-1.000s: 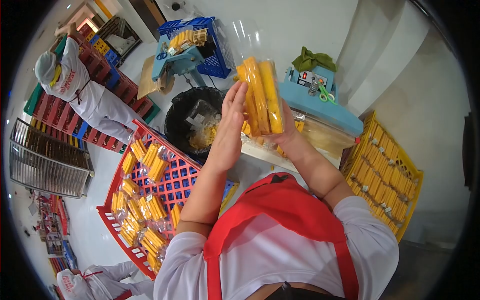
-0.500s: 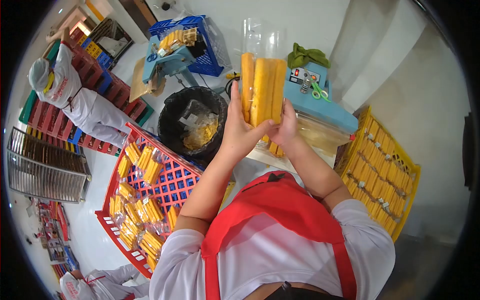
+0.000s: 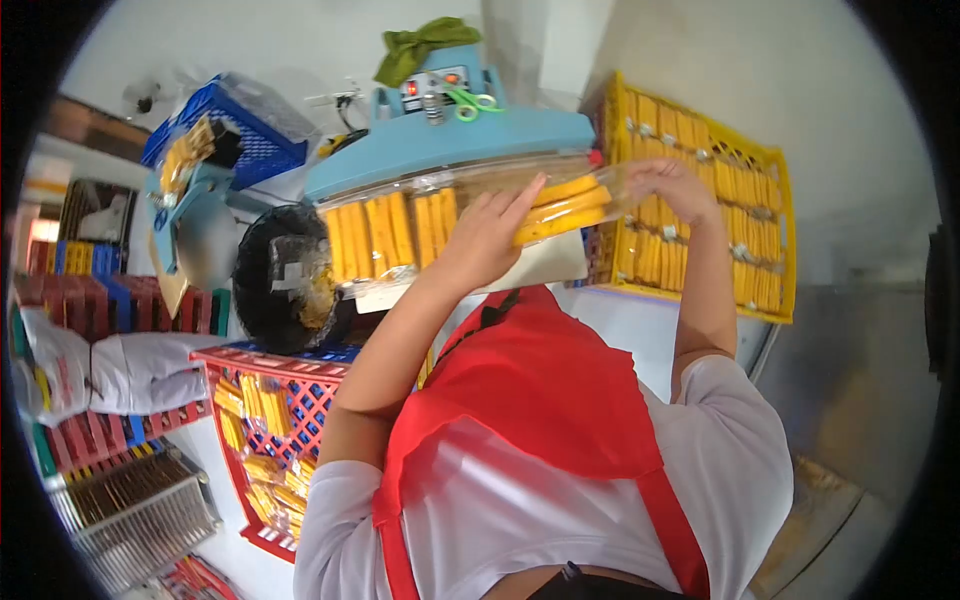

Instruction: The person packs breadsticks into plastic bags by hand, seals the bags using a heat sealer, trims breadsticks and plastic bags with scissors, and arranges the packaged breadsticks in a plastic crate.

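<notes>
A clear bag of yellow sticks (image 3: 565, 208) lies on its side between my hands, in front of the blue sealing machine (image 3: 450, 145). My left hand (image 3: 485, 235) is closed round the end with the sticks. At the bag's empty end, my right hand (image 3: 672, 188) pinches the clear plastic. Several filled bags (image 3: 370, 235) stand in a row on the machine's pale shelf, left of my left hand. On top of the machine are green scissors (image 3: 468, 103) and a green cloth (image 3: 425, 48).
A yellow crate (image 3: 788, 230) of packed sticks is at the right. To the left are a black-lined bin (image 3: 262, 290), a red crate (image 3: 230, 480) of bags, a blue crate (image 3: 265, 155) and a second machine (image 3: 205, 190). A co-worker (image 3: 140, 372) stands by stacked crates.
The view has turned toward the machine and the yellow crate. The held bag has gone from upright to sideways, and my right hand has moved to its empty end.
</notes>
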`<action>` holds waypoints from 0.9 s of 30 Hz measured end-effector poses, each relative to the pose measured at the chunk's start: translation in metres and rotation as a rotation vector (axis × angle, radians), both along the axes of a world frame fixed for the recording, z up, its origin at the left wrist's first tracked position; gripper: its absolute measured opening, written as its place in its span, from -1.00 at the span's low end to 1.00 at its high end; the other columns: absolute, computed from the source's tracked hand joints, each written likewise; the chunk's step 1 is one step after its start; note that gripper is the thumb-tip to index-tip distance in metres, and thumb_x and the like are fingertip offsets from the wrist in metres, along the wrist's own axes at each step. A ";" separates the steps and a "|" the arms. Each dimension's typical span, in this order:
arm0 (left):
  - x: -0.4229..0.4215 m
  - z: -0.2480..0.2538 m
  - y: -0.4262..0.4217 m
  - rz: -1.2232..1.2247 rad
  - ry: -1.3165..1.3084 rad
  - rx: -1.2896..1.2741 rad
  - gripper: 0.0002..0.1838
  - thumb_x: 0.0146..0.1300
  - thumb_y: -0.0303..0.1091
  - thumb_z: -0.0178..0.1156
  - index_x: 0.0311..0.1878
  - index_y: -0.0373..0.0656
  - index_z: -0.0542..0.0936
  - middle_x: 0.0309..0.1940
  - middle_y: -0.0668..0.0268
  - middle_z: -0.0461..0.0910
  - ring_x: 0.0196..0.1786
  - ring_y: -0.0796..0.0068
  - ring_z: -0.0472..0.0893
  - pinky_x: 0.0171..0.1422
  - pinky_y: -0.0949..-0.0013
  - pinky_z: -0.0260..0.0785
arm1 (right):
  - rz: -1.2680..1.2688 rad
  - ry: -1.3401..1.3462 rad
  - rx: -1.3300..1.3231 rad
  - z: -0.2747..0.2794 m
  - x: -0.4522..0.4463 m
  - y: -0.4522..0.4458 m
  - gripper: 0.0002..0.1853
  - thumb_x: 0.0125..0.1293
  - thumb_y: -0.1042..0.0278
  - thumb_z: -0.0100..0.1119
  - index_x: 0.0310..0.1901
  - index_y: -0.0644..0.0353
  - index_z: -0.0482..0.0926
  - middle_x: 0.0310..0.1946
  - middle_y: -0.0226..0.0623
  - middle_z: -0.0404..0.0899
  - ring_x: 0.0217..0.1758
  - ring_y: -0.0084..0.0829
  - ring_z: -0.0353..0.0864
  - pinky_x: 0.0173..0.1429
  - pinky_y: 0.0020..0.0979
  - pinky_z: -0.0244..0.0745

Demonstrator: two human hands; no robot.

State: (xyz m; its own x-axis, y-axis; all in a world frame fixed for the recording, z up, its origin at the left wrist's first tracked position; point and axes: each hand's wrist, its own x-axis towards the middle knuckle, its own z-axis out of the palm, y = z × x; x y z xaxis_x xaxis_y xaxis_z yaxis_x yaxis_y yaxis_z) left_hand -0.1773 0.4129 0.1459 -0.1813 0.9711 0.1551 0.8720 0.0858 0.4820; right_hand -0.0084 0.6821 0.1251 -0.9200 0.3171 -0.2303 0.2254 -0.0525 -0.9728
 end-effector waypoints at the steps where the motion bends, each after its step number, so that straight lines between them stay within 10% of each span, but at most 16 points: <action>1: 0.001 -0.017 0.011 -0.062 -0.010 0.025 -0.14 -0.18 -0.56 0.15 0.29 -0.06 0.07 -0.01 0.04 0.37 0.05 0.01 0.34 0.13 0.15 0.18 | -0.028 -0.010 -0.009 -0.017 0.015 0.000 -0.76 0.17 0.41 0.05 -0.15 0.31 0.53 -0.31 -0.32 0.57 -0.32 -0.57 0.52 -0.22 -0.55 0.40; 9: -0.005 -0.087 0.049 -0.067 0.117 -0.109 -0.20 -0.14 -0.56 0.10 0.28 -0.08 0.08 0.10 0.00 0.26 0.12 -0.03 0.27 0.22 0.16 0.12 | -0.168 -0.062 -0.172 -0.100 0.061 -0.034 -0.58 0.09 0.41 0.17 0.02 0.29 0.43 -0.25 -0.33 0.56 -0.26 -0.62 0.48 -0.15 -0.56 0.37; 12: 0.008 -0.083 0.044 0.299 0.201 0.012 -0.27 -0.07 -0.58 0.06 0.26 -0.14 0.09 0.15 -0.07 0.16 0.21 -0.04 0.18 0.21 0.18 0.15 | -0.113 -0.092 -0.125 -0.100 0.066 -0.033 -0.59 0.08 0.41 0.19 0.01 0.28 0.44 -0.26 -0.37 0.54 -0.27 -0.65 0.46 -0.15 -0.57 0.36; 20: 0.006 -0.107 0.048 0.325 -0.229 0.001 -0.28 -0.03 -0.58 0.05 0.27 -0.20 0.06 0.25 -0.11 -0.04 0.24 -0.10 0.14 0.12 0.21 0.29 | 0.081 -0.051 -0.505 -0.121 0.043 -0.067 -0.72 0.13 0.41 0.17 -0.11 0.26 0.46 -0.35 -0.43 0.50 -0.32 -0.65 0.44 -0.22 -0.60 0.36; 27: 0.009 -0.092 0.048 0.379 -0.346 -0.165 -0.29 0.01 -0.54 0.00 0.30 -0.14 0.04 0.08 -0.17 0.26 0.02 -0.04 0.42 -0.04 0.23 0.37 | -0.150 -0.049 -0.258 -0.122 0.031 -0.080 -0.81 0.14 0.35 0.17 -0.26 0.27 0.48 -0.41 -0.43 0.50 -0.40 -0.67 0.41 -0.36 -0.62 0.32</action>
